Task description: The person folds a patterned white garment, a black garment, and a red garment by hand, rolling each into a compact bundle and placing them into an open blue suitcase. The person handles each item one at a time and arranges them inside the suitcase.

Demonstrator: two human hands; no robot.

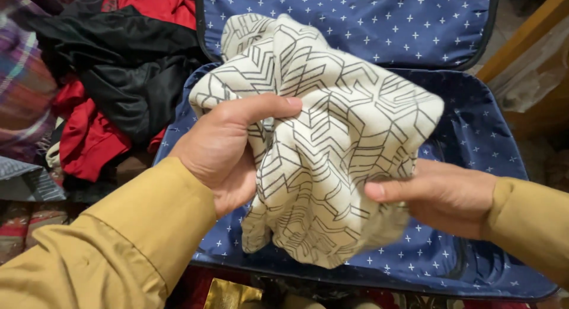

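Flanking the patterned cloth (320, 137): blue suitcase (474, 113) beneath, clothes pile (118, 78) just beside.

Cream patterned cloth (320, 143) hid both hands' fingers and the suitcase (474, 125) centre; upper-left clothes pile (118, 66) ran off frame, possibly jackets.

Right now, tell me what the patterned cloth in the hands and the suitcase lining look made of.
Patterned cloth: looks like soft matte knit, perhaps cotton; it bunches in thick, rounded folds where the left hand and right hand grip it. Suitcase lining: looks like thin woven synthetic, navy with small white crosses, slightly sheeny and wrinkled flat.
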